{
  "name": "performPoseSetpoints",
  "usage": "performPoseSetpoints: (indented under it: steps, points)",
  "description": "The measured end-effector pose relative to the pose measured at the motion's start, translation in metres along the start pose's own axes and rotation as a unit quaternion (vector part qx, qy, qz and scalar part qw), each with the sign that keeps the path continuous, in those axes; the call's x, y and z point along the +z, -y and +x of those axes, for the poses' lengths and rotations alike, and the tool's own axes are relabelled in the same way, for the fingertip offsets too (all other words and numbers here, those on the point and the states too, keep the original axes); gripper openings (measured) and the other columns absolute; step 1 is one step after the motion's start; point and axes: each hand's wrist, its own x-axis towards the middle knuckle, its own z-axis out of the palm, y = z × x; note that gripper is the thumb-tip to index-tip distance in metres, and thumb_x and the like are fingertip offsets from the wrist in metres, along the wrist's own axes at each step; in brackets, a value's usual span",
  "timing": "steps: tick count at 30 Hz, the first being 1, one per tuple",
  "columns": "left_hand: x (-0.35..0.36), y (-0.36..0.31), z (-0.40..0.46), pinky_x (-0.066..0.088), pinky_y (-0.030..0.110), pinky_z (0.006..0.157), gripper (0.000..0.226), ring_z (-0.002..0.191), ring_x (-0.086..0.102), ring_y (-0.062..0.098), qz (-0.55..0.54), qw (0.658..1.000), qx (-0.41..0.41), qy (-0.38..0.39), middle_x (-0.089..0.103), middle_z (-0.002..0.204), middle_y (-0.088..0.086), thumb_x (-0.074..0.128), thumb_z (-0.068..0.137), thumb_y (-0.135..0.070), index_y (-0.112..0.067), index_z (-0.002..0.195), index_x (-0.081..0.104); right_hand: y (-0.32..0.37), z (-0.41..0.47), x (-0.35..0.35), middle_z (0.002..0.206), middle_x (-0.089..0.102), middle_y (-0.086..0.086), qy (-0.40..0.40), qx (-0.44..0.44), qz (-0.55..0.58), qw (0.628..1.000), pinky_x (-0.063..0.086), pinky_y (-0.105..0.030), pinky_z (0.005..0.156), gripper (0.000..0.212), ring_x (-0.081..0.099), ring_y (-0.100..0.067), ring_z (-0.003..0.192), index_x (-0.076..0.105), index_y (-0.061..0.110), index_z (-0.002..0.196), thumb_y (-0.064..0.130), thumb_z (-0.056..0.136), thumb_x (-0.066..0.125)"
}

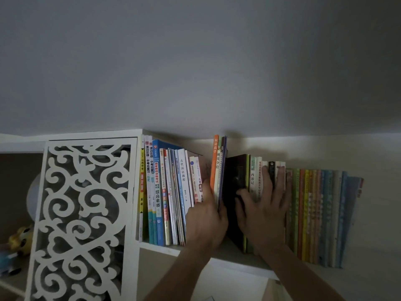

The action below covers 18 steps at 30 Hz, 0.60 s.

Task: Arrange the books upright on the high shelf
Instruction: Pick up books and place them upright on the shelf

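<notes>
Hands on shelf (221, 260): left hand (206, 222) pinches tall books (219, 170); right hand (263, 205) lies spread on short books (255, 179).

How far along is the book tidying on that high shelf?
Mostly done. The left group of books and the colourful thin row already stand upright. The left hand steadies the tall orange-spined books, while the right hand presses the middle books. The dark book leans, with a gap to close.
</notes>
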Motion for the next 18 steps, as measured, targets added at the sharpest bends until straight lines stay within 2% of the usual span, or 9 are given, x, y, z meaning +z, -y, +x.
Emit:
performPoseSetpoints:
  steps: [4,7,9,11,13,16,18]
  points:
    - [0.033,-0.003,0.000,0.061,0.028,0.069,0.062,0.077,0.072,0.014,0.003,0.999,-0.040,-0.030,0.070,0.107,0.005,0.041,0.106,-0.040,-0.019,0.154,0.007,0.001,-0.002,0.001,0.158,0.034,-0.027,-0.001,-0.006,-0.005,1.000,0.019,-0.073,0.113,0.025,0.009,-0.053,0.151,0.070,0.021,0.100,0.043,0.091,0.064]
    - [0.052,-0.001,-0.019,0.063,0.032,0.065,0.060,0.070,0.072,0.013,-0.016,0.999,-0.037,-0.024,0.074,0.098,0.004,0.032,0.104,-0.044,-0.025,0.151,0.001,0.001,-0.002,0.001,0.159,0.032,-0.026,0.008,-0.006,-0.006,1.000,0.016,-0.073,0.115,0.024,0.008,-0.052,0.151,0.070,0.022,0.100,0.043,0.091,0.064]
    - [0.057,0.002,-0.030,0.064,0.033,0.066,0.058,0.071,0.073,0.012,-0.041,0.998,-0.048,-0.005,0.074,0.100,0.005,0.029,0.100,-0.047,-0.028,0.149,0.004,0.001,-0.002,0.000,0.161,0.030,-0.025,0.016,-0.006,-0.003,1.000,0.014,-0.072,0.116,0.024,0.007,-0.051,0.152,0.070,0.022,0.101,0.043,0.091,0.063]
    - [0.057,0.002,-0.035,0.064,0.031,0.069,0.055,0.076,0.074,0.013,-0.076,0.995,-0.065,-0.001,0.073,0.106,0.005,0.036,0.102,-0.043,-0.025,0.148,0.012,0.003,-0.003,-0.005,0.162,0.028,-0.023,0.023,-0.003,0.009,1.000,0.013,-0.071,0.117,0.025,0.006,-0.049,0.153,0.071,0.024,0.101,0.044,0.093,0.059]
    - [0.055,0.003,-0.036,0.063,0.027,0.071,0.055,0.079,0.074,0.013,-0.099,0.992,-0.074,0.002,0.072,0.112,0.007,0.047,0.105,-0.038,-0.019,0.149,0.020,0.009,-0.002,-0.012,0.164,0.026,-0.020,0.029,0.013,0.036,0.999,0.011,-0.068,0.119,0.034,0.004,-0.046,0.154,0.072,0.028,0.106,0.051,0.096,0.050]
    - [0.055,0.012,-0.032,0.054,0.016,0.063,0.063,0.072,0.071,0.013,-0.016,1.000,-0.009,0.016,0.067,0.120,0.009,0.050,0.105,-0.037,-0.001,0.153,0.031,0.025,0.008,-0.021,0.163,0.026,-0.018,0.027,0.046,0.088,0.995,0.006,-0.066,0.120,0.052,0.007,-0.044,0.154,0.070,0.031,0.119,0.067,0.094,0.040]
    - [0.043,0.013,-0.030,0.046,0.005,0.059,0.051,0.068,0.066,0.010,-0.001,0.999,0.008,0.054,0.068,0.117,0.008,0.046,0.106,-0.041,-0.006,0.143,0.043,0.030,0.014,-0.020,0.162,0.027,-0.019,0.034,0.046,0.064,0.996,0.004,-0.066,0.121,0.053,0.010,-0.046,0.152,0.071,0.031,0.118,0.069,0.091,0.046]
